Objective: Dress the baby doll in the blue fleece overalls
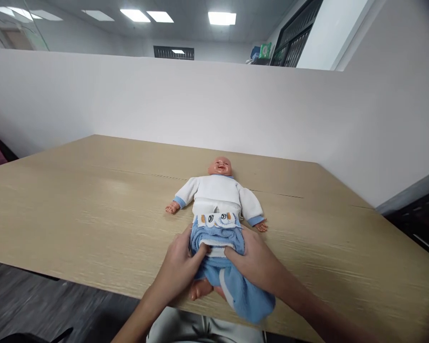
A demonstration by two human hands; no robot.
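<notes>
A baby doll (219, 167) lies on its back on the wooden table (93, 209), head pointing away from me. It wears a white top with blue cuffs (218, 190) and blue trousers (218, 238) bunched around its hips. My left hand (180, 267) grips the left side of the trousers' waistband, thumb pressed on the fabric. My right hand (253, 259) holds the right side of the waistband, fingers curled into the cloth. One bare doll foot (200, 288) shows near the table's front edge. A loose trouser leg (250, 300) hangs over that edge.
A white partition wall (200, 105) runs behind and to the right of the table. Dark floor (39, 300) lies to the lower left, below the table's front edge. A dark cabinet (418, 224) stands at the right.
</notes>
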